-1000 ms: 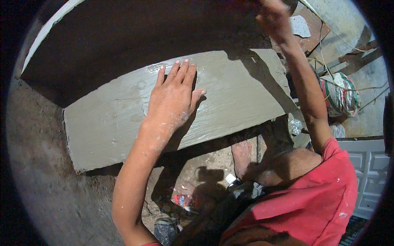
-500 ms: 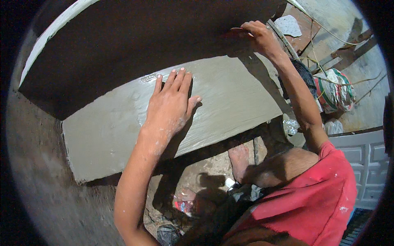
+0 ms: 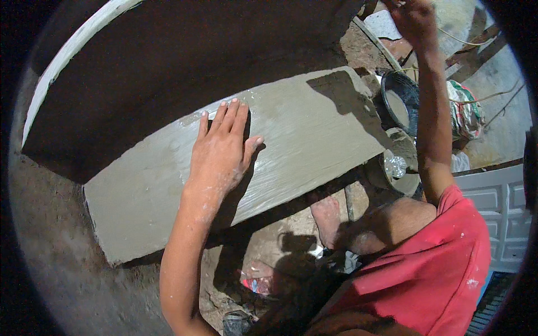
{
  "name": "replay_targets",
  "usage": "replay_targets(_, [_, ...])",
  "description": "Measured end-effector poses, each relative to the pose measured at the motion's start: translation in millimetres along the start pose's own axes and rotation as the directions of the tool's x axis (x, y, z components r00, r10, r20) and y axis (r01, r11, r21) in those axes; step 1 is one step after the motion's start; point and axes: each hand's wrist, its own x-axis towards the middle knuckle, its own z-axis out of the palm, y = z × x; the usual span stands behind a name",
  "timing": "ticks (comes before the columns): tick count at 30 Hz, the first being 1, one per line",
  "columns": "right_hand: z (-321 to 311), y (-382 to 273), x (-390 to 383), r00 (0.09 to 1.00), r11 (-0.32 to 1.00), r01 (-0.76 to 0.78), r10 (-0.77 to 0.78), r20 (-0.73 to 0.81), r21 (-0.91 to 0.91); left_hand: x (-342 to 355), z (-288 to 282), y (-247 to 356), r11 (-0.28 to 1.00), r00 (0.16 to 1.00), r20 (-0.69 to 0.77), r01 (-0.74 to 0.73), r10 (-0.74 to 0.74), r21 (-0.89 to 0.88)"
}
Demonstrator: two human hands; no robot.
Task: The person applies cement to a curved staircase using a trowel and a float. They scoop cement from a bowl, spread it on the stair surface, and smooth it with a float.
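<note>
A wet grey cement slab, its face smoothed and shiny in places, stretches across the middle below a dark wall. My left hand lies over it, fingers stretched out and slightly spread, with nothing in them; its shadow falls just to the right. My right hand is raised at the upper right, beyond the slab's far right end, and the top of the picture cuts off part of it. Its fingers look curled; what they hold, if anything, cannot be made out. My right arm's shadow darkens the slab's far right corner.
Right of the slab stand a black bucket with greyish contents and a second container with clear plastic in it. A printed sack, a wooden strip and a white panelled board lie farther right. A bare foot is below the slab.
My right hand has moved up and to the right, away from the dark wall where it held a thin reddish thing. My left hand has shifted little. The black bucket now shows more.
</note>
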Motion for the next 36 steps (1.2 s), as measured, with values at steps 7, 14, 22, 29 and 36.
replay_targets(7, [59,48,-59,0.958,0.975,0.084,-0.023,0.285,-0.204,4,-3,4,1.000,1.000,0.027,-0.010,0.010,-0.006])
replay_targets(14, [7,73,26,0.979,0.954,0.008,0.054,0.195,-0.300,6,-2,3,1.000,1.000,0.019,-0.005,0.005,0.003])
replay_targets(22, [-52,49,60,0.992,0.996,0.053,-0.061,-0.112,-0.069,5,0,3,1.000,0.999,0.038,0.020,-0.020,-0.005])
replay_targets(29, [40,61,-54,0.903,1.000,0.030,-0.027,0.429,-0.001,7,2,4,1.000,0.999,0.032,-0.007,0.007,0.007])
replay_targets(36, [35,100,-21,0.971,0.977,0.042,0.010,0.240,-0.208,8,1,5,1.000,0.999,0.035,-0.012,0.011,0.015])
